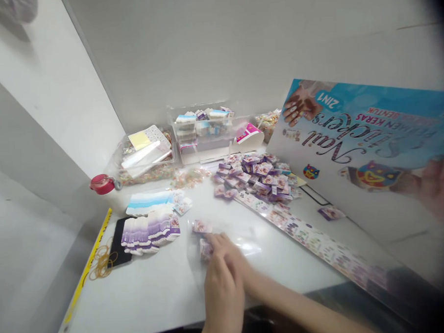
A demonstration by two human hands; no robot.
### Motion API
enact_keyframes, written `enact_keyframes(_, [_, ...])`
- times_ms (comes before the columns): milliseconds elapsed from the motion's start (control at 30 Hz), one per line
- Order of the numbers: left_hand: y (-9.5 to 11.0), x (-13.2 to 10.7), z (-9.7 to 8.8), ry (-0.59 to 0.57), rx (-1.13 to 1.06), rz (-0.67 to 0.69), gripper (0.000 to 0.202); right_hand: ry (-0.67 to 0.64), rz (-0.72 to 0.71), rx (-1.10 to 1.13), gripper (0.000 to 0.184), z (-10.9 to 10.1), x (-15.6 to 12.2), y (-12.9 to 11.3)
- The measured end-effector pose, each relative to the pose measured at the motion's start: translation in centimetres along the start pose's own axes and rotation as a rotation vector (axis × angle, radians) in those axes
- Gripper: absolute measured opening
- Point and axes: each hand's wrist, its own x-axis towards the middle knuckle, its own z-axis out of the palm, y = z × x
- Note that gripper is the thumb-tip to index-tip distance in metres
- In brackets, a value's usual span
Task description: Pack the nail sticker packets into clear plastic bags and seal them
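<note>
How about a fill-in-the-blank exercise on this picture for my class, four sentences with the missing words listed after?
1. Small packets lie by the right hand, with the left hand close beside it, over a table coloured ____.
2. The bottle has a lid coloured ____.
3. Left of the purple cards lie several tan rubber ____.
4. On the board, the large word paired with "Nail" is ____.

Missing words: white; red; bands; Stickers.
</note>
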Motion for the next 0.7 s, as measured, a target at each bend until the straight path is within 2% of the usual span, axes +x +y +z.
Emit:
enact_keyframes(100, [-1.8, 0.7, -1.9, 0.014, 0.001, -0.084, 0.024, 0.099, -0.051, 0.039, 0.049, 0.7, -0.4, 1.0])
enact_keyframes(200, [-5.1, 1.6, -3.7, 0.105, 0.029, -0.205, 0.034, 0.18, -0.073, 0.022, 0.052, 0.8, -1.0, 2.1])
enact_keyframes(267, [-7.3, 2.1, -4.3, 0.071, -0.037, -0.325, 0.042, 0.167, -0.041, 0.063, 0.046, 0.7, -1.2, 2.4])
enact_keyframes(333, [-8.7, 2.5, -4.5, -0.014, -0.131, -0.444, 0.05, 0.114, 0.015, 0.156, 0.04, 0.6, -1.0, 2.2])
enact_keyframes(400, [-9.2, 2.7, -4.5, -0.087, -0.191, -0.513, 0.054, 0.079, 0.055, 0.248, 0.039, 0.5, -0.7, 1.8])
enact_keyframes(467, [-9.1, 2.8, -4.3, -0.131, -0.214, -0.521, 0.054, 0.083, 0.078, 0.313, 0.039, 0.7, -0.1, 1.4])
enact_keyframes(600, [-8.4, 2.7, -4.1, -0.16, -0.209, -0.475, 0.048, 0.121, 0.156, 0.412, 0.041, 1.3, 0.7, 1.3])
enact_keyframes(700, [-8.4, 2.5, -4.1, -0.164, -0.218, -0.395, 0.043, 0.132, 0.201, 0.44, 0.053, 1.5, 0.5, 1.6])
